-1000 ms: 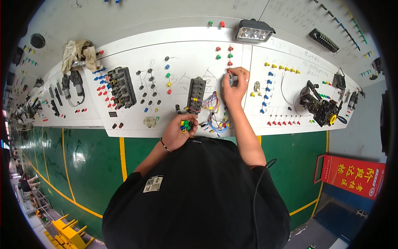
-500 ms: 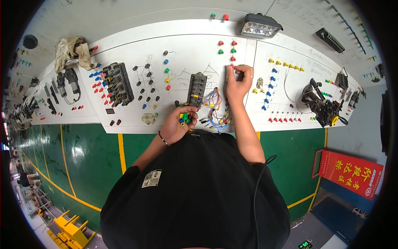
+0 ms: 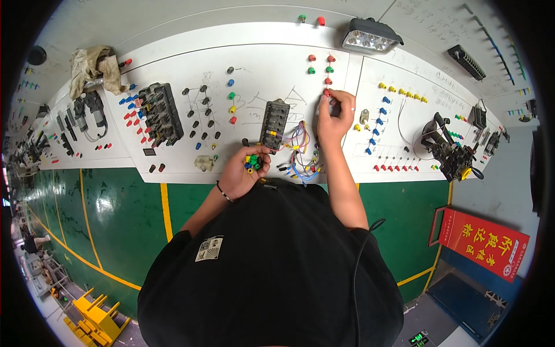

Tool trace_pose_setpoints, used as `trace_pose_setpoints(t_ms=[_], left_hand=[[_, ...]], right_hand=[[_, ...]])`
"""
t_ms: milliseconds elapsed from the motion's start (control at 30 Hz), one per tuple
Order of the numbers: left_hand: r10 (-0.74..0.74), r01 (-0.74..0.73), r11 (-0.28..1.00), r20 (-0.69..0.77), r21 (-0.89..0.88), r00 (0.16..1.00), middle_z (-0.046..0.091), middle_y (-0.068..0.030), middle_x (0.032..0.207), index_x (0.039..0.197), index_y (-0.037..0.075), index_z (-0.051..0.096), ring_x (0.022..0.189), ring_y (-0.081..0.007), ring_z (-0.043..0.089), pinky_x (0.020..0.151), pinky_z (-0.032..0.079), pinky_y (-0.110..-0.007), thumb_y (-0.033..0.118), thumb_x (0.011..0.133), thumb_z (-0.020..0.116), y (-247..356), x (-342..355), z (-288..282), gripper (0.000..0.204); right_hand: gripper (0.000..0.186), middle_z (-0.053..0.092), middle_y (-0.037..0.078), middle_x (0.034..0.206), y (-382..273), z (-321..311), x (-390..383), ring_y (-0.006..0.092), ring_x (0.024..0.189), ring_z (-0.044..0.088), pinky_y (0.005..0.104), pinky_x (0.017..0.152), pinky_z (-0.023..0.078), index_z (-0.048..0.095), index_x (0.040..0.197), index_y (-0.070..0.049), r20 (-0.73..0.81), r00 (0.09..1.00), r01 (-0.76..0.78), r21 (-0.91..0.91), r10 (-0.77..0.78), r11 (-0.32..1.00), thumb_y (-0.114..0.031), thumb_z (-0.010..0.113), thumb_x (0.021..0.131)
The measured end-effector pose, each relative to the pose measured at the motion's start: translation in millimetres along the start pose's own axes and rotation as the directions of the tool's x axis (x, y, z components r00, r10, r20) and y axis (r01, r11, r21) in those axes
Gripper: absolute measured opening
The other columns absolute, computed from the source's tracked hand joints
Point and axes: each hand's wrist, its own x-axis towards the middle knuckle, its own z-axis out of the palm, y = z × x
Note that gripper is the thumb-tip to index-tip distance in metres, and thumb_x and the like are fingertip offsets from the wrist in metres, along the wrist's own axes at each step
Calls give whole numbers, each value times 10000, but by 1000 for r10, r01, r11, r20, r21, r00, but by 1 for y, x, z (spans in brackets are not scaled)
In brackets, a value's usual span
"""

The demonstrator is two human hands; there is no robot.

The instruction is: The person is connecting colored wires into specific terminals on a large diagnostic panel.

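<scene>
My left hand (image 3: pixel 241 172) is cupped near the lower edge of the white panel (image 3: pixel 260 69) and holds several small coloured plugs (image 3: pixel 252 162), green, blue and yellow. My right hand (image 3: pixel 333 117) reaches up the panel, and its fingertips pinch a red plug (image 3: pixel 326 92) at the bottom of a column of red and green sockets (image 3: pixel 321 63). Between my hands sits a black terminal block (image 3: pixel 274 123) with a bundle of coloured wires (image 3: pixel 300 153) hanging from it.
A black component block (image 3: pixel 159 113) with red and blue plugs stands at the left. A rag (image 3: pixel 92 68) lies at the upper left. A lamp (image 3: pixel 370 37) sits above the panel. A black clamp assembly (image 3: pixel 451 153) is at the right. Below runs a green surface (image 3: pixel 115 208) with yellow lines.
My right hand has shifted slightly along the column of red and green sockets and now pinches a red plug. My left hand stays low with the plugs.
</scene>
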Motion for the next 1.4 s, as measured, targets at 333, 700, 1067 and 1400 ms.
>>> trace_pose_setpoints(t_ms=[333,700,1067,1400], left_hand=[[0,0,1000,5,-14,1000,626,-114,875,1034,-21,602,745,-206,564,651,435,-298,202,973,453,1,2,-1,275],[-3,3,1000,-8,-2,1000,622,-106,865,1025,-7,601,750,-204,557,658,431,-297,206,966,464,1,3,0,259],[-6,6,1000,1,-11,1000,621,-105,858,999,0,595,750,-202,559,655,434,-294,203,962,467,1,4,1,243],[-4,4,1000,-17,-3,1000,618,-88,850,975,14,606,758,-193,563,665,430,-297,201,970,460,-2,5,3,237]], right_hand=[[173,578,79,882,0,1,0,171,723,496,291,659,426,615,889,-21,-18,999,-45,15,45,999,-16,746,777],[141,606,78,894,3,0,-1,161,753,533,281,658,434,637,896,-20,4,1000,12,-13,-12,1000,3,729,791],[152,594,78,866,-1,0,-1,160,738,537,277,660,438,648,939,-18,-6,997,-76,48,76,996,8,713,804],[121,593,69,806,1,1,-2,160,720,539,283,650,441,646,909,-19,-10,998,-54,22,55,998,2,707,806]])
